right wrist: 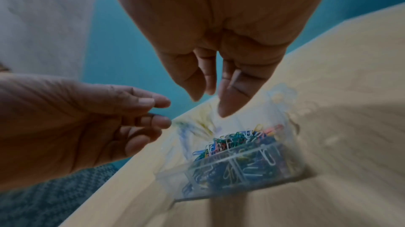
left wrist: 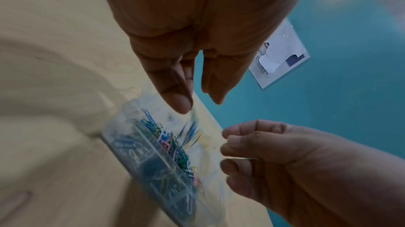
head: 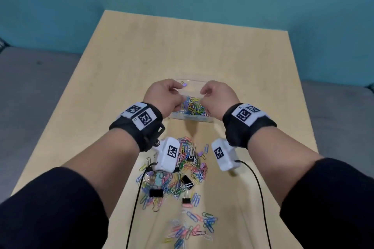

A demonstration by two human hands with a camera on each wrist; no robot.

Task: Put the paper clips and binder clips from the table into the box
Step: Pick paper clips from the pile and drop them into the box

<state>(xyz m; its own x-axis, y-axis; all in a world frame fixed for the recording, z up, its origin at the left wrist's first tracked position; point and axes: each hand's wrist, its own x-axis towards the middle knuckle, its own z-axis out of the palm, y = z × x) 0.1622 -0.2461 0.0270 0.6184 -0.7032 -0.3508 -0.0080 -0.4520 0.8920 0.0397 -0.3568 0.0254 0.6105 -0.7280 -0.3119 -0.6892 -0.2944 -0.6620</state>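
Observation:
A clear plastic box (head: 190, 119) of coloured paper clips stands mid-table, and both hands hover over it. My left hand (head: 180, 95) points its fingers down with thumb and finger apart and nothing between them (left wrist: 197, 105). My right hand (head: 203, 94) mirrors it, fingers hanging over the box (right wrist: 210, 102), one thin clip lying against a finger. Blurred streaks of clips show between the hands and the box (left wrist: 136, 166) (right wrist: 252, 175). A lilac binder clip (head: 184, 85) shows just past the left fingertips. Loose clips (head: 178, 172) and black binder clips (head: 155, 193) lie nearer me.
A second patch of paper clips (head: 192, 228) lies near the table's front edge. Black camera cables (head: 137, 198) hang from both wrists over the pile. The wooden table (head: 182, 46) ends at a teal wall with a poster (left wrist: 282, 54).

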